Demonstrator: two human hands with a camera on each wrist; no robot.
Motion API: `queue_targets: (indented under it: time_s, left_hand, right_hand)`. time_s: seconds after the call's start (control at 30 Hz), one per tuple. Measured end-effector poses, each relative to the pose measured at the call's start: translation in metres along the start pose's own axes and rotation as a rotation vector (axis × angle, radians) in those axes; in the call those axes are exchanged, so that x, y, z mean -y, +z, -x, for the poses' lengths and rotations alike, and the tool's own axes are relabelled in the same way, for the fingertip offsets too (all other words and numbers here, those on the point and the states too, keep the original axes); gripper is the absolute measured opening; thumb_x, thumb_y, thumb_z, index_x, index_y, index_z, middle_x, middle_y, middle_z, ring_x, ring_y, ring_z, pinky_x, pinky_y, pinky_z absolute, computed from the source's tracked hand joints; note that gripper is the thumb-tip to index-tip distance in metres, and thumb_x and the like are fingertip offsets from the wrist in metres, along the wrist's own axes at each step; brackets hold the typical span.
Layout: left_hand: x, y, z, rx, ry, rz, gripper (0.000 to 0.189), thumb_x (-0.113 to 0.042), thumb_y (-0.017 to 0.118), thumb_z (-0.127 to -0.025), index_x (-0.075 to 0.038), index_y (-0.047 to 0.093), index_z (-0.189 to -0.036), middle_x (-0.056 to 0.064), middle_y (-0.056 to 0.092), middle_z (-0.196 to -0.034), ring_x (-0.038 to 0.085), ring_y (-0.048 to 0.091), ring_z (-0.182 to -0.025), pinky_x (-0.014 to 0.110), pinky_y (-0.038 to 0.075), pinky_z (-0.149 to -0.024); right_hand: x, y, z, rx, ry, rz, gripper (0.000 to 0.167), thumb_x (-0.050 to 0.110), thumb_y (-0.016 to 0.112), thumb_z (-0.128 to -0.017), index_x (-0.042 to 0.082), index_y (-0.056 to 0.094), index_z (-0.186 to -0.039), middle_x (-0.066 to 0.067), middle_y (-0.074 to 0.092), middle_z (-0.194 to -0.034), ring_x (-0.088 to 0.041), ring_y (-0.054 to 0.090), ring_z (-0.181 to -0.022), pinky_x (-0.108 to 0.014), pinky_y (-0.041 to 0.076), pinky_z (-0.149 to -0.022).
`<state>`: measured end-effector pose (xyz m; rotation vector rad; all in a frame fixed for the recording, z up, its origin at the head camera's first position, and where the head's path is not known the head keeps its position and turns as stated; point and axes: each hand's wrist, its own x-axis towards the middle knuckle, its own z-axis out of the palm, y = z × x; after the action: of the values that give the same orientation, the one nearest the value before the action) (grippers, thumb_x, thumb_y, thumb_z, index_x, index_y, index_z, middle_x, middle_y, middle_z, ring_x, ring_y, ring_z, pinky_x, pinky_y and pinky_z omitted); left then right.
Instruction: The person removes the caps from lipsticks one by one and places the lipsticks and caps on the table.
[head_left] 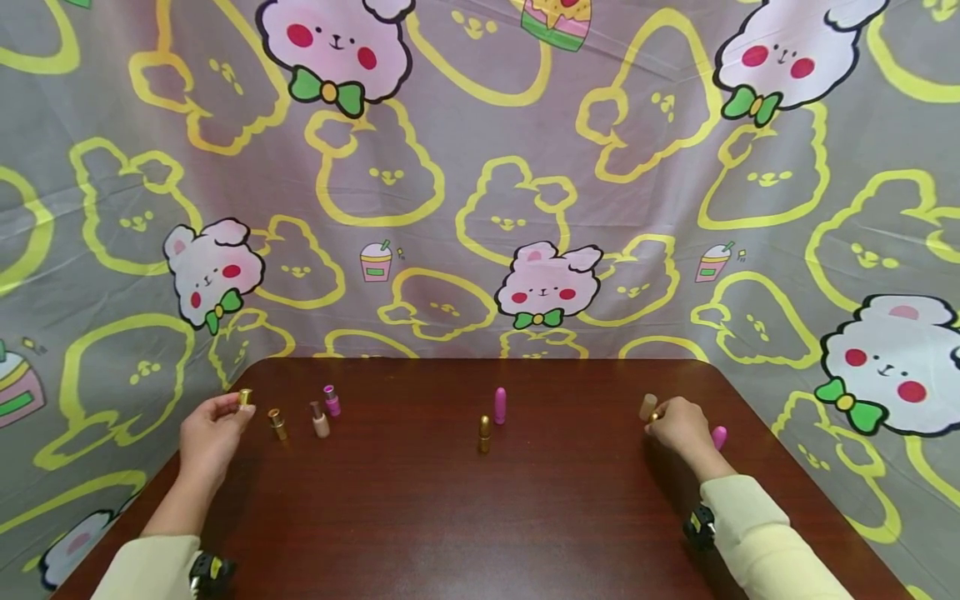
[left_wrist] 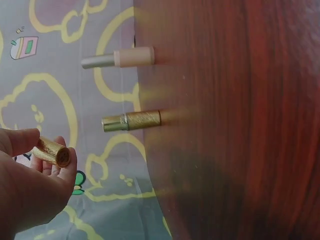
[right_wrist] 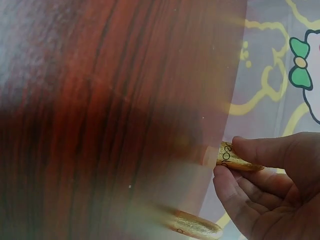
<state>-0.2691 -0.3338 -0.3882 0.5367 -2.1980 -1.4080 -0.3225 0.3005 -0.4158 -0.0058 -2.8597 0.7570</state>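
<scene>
At the table's far left my left hand (head_left: 212,433) pinches a short gold lipstick tube (left_wrist: 52,152) between thumb and fingers, above the surface. Just right of it stand an uncapped gold lipstick (head_left: 278,424), a pale pink one with a silver top (head_left: 320,420) and a magenta one (head_left: 332,401). On the far right my right hand (head_left: 681,427) pinches a gold, bullet-shaped lipstick cap (right_wrist: 240,159) with dark lettering. A beige cap (head_left: 647,407) stands close behind its fingertips. Another gold bullet-shaped piece (right_wrist: 197,225) stands nearby in the right wrist view. My wrist partly covers a pink cap (head_left: 719,437).
Mid-table, a gold bullet-shaped lipstick (head_left: 484,434) and a pink one (head_left: 500,406) stand upright. The dark wooden table (head_left: 480,525) has rounded far corners. A patterned cloth (head_left: 450,250) hangs behind and along both sides.
</scene>
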Motion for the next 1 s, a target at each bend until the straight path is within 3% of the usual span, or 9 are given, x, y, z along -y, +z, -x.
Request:
queue_targets:
  time_s: [0.17, 0.47, 0.6, 0.7, 0.87, 0.93, 1.0]
  left_hand:
    - [0.010, -0.005, -0.003, -0.003, -0.035, -0.010, 0.038, -0.016, 0.063, -0.094, 0.008, 0.054, -0.121, 0.000, 0.057, -0.089, -0.004, 0.052, -0.063, 0.015, 0.046, -0.056]
    - [0.023, -0.010, -0.007, -0.019, -0.065, -0.047, 0.040, -0.014, 0.065, -0.092, 0.011, 0.053, -0.121, 0.014, 0.057, -0.101, -0.004, 0.049, -0.064, 0.013, 0.044, -0.053]
    - [0.032, -0.010, -0.013, -0.013, -0.095, -0.073, 0.041, -0.015, 0.068, -0.091, 0.010, 0.055, -0.121, 0.015, 0.056, -0.105, 0.008, 0.050, -0.076, 0.014, 0.043, -0.054]
    - [0.054, -0.007, -0.029, -0.010, -0.108, -0.079, 0.043, -0.018, 0.070, -0.090, 0.007, 0.056, -0.121, 0.016, 0.056, -0.107, 0.020, 0.053, -0.086, 0.019, 0.045, -0.051]
    - [0.113, 0.000, -0.067, -0.007, -0.079, -0.153, 0.048, -0.030, 0.069, -0.091, 0.002, 0.056, -0.125, 0.017, 0.056, -0.117, 0.027, 0.055, -0.097, 0.021, 0.046, -0.052]
    - [0.125, 0.002, -0.073, 0.005, -0.060, -0.185, 0.050, -0.032, 0.068, -0.091, 0.002, 0.056, -0.126, 0.018, 0.056, -0.119, 0.028, 0.055, -0.098, 0.021, 0.045, -0.058]
    - [0.121, 0.000, -0.070, 0.025, -0.066, -0.188, 0.049, -0.029, 0.070, -0.091, 0.003, 0.056, -0.126, 0.020, 0.056, -0.118, 0.030, 0.056, -0.097, 0.023, 0.046, -0.056]
  right_hand:
    - [-0.003, 0.003, -0.001, 0.010, 0.018, 0.004, 0.026, 0.007, 0.073, -0.077, 0.008, 0.056, -0.057, 0.001, 0.044, -0.051, -0.020, 0.045, -0.055, -0.030, 0.035, -0.050]
    - [-0.001, 0.005, 0.000, 0.013, 0.044, -0.032, 0.017, 0.004, 0.075, -0.077, 0.002, 0.064, -0.065, -0.001, 0.049, -0.054, -0.021, 0.048, -0.055, -0.030, 0.039, -0.050]
    - [0.000, 0.006, 0.000, 0.011, 0.051, -0.035, 0.019, 0.004, 0.076, -0.076, 0.002, 0.063, -0.063, -0.002, 0.048, -0.053, -0.021, 0.048, -0.055, -0.030, 0.039, -0.050]
    - [0.000, 0.007, 0.000, 0.001, 0.046, -0.019, 0.021, 0.005, 0.077, -0.075, 0.003, 0.062, -0.061, -0.001, 0.048, -0.052, -0.021, 0.047, -0.056, -0.031, 0.038, -0.051]
    - [-0.002, 0.008, -0.001, 0.001, 0.047, 0.000, 0.020, 0.007, 0.078, -0.075, 0.004, 0.063, -0.063, -0.001, 0.050, -0.053, -0.023, 0.047, -0.058, -0.032, 0.037, -0.052]
    - [-0.002, 0.008, -0.001, 0.004, 0.053, 0.002, 0.019, 0.007, 0.078, -0.075, 0.004, 0.064, -0.063, 0.000, 0.050, -0.054, -0.023, 0.048, -0.058, -0.033, 0.038, -0.053]
    - [-0.002, 0.008, -0.002, 0.005, 0.056, 0.007, 0.020, 0.008, 0.079, -0.076, 0.004, 0.063, -0.063, 0.000, 0.050, -0.053, -0.023, 0.048, -0.058, -0.034, 0.038, -0.053]
